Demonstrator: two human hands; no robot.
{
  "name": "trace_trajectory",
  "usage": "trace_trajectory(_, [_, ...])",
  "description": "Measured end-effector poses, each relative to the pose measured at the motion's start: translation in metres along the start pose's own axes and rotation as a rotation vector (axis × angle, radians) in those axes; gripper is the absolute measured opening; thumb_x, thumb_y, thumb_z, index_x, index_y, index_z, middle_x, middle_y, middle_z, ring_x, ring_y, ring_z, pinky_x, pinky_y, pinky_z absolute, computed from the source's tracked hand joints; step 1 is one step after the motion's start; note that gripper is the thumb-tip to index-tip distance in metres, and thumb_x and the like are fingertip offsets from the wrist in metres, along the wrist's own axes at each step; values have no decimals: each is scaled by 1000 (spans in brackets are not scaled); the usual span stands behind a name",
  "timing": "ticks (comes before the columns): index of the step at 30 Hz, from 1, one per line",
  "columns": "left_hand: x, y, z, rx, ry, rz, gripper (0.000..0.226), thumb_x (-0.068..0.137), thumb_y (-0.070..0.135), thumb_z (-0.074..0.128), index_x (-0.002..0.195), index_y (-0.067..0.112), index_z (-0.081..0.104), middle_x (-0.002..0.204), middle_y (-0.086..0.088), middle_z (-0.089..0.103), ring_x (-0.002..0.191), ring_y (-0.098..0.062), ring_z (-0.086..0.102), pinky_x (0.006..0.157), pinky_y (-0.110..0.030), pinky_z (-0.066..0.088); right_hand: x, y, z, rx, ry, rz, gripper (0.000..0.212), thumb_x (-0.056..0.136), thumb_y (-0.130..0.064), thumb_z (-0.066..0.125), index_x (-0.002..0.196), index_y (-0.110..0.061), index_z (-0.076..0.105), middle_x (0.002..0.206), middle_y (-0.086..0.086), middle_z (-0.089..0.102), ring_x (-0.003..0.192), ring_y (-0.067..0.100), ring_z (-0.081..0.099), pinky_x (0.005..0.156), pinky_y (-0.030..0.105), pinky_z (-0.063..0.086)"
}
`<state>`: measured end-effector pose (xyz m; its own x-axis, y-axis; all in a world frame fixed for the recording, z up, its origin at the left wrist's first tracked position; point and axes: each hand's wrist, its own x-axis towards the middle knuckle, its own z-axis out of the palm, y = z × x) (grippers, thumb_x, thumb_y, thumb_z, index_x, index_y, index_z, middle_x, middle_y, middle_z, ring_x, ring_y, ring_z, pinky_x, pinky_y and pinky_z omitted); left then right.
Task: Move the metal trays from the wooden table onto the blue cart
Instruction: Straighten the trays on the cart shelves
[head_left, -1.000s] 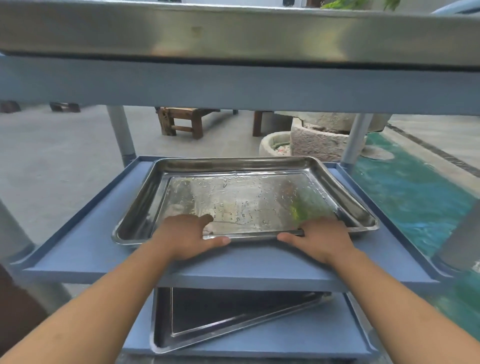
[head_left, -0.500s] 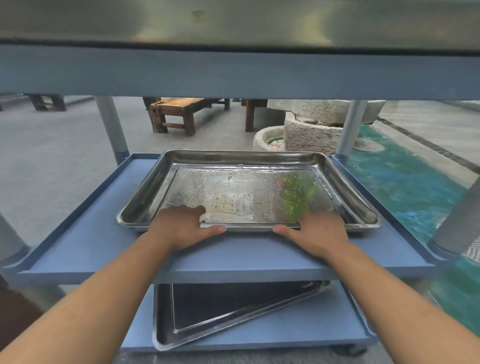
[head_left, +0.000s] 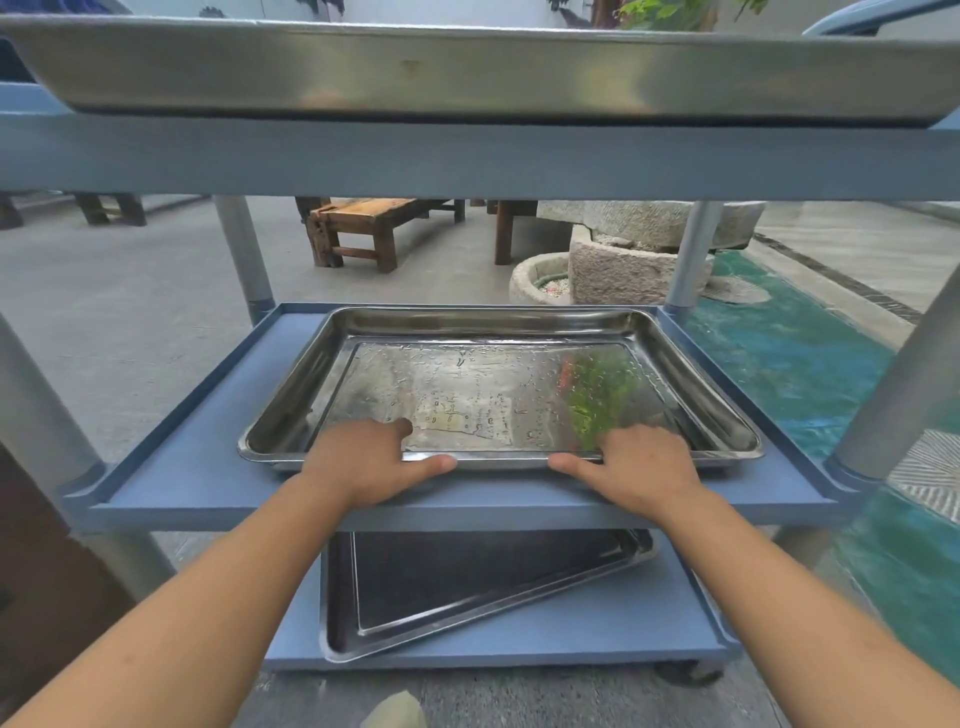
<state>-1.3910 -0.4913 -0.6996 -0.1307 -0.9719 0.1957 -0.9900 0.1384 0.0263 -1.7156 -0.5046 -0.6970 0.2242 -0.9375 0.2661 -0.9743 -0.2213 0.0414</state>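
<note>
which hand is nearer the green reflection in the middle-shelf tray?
Right. The right hand grips the middle-shelf tray by its near rim directly below the green reflection. The left hand holds the same rim well off to the reflection's left.

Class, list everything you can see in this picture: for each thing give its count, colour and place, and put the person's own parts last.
Metal trays: 3, silver; one on the top shelf, one wet on the middle shelf, one lying askew on the bottom shelf.
Cart: 1, blue shelves with grey posts; directly in front.
Wooden bench: 1, brown; on the ground beyond the cart.
Stone basins: grey; beyond the cart, right of the bench.
Ground: grey paving on the left, teal surface on the right.
Left hand: 1; on the near rim of the middle tray, fingers over the edge.
Right hand: 1; on the same rim, further right.
</note>
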Motion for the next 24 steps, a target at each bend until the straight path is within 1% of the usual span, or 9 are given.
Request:
trace_trajectory(3, [-11,4,-2,-5,7,-1,108,54,104,12,114,27,59,89,3,70,86,-24,66,65,-35,46,-10,1,-2,-11,6,-11,92,58,-102,5,61,-23,53,54,-6,49,50,16,44,47,27,28])
trace_trajectory(8, [-27,9,-5,20,32,2,111,56,104,8,121,28,57,83,3,69,85,-26,67,62,-35,46,-25,0,-7,-14,10,10,91,57,-102,4,68,-26,53,55,-7,44,59,23,47,50,30,32])
trace_trajectory(11, [-37,10,-5,25,57,-7,110,57,104,8,123,30,56,88,2,71,85,-26,68,65,-36,51,-35,-3,-8,-3,4,13,94,55,-102,3,69,-25,56,55,-7,41,63,26,52,53,33,33])
trace_trajectory(13, [-41,10,-5,11,45,-17,109,56,104,10,123,30,56,96,3,73,89,-26,68,72,-39,55,-41,-4,-9,0,25,6,96,54,-102,0,68,-25,56,56,-6,42,65,27,56,51,32,31])
trace_trajectory(15, [-43,11,-6,-2,37,-28,109,56,104,10,124,32,56,101,2,73,93,-27,68,75,-40,55,-43,-5,-11,10,36,4,95,55,-101,-1,68,-25,55,56,-6,45,62,26,53,48,30,28])
trace_trajectory(16, [-44,12,-7,-6,36,-32,109,57,104,10,124,32,56,102,2,73,94,-28,69,76,-41,55,-44,-6,-12,15,36,2,95,55,-101,-1,70,-25,55,57,-6,47,61,26,53,48,30,28])
trace_trajectory(19, [-44,13,-9,-5,23,-42,108,57,104,10,123,32,56,99,3,73,92,-27,69,74,-41,55,-45,-6,-11,17,59,-6,94,57,-100,-3,74,-26,51,59,-4,53,66,27,63,47,29,27])
trace_trajectory(21, [-46,15,-10,8,23,-41,107,58,103,9,124,33,56,98,3,73,91,-26,69,73,-40,55,-45,-5,-8,3,88,-17,98,59,-99,-4,84,-26,57,65,-3,62,70,26,66,47,29,27])
trace_trajectory(24, [-47,14,-16,-28,-25,-43,104,57,103,15,128,36,51,103,5,73,95,-25,68,79,-41,55,-48,-2,-7,9,98,-35,100,66,-96,1,108,-30,63,83,-5,72,80,24,68,56,32,39])
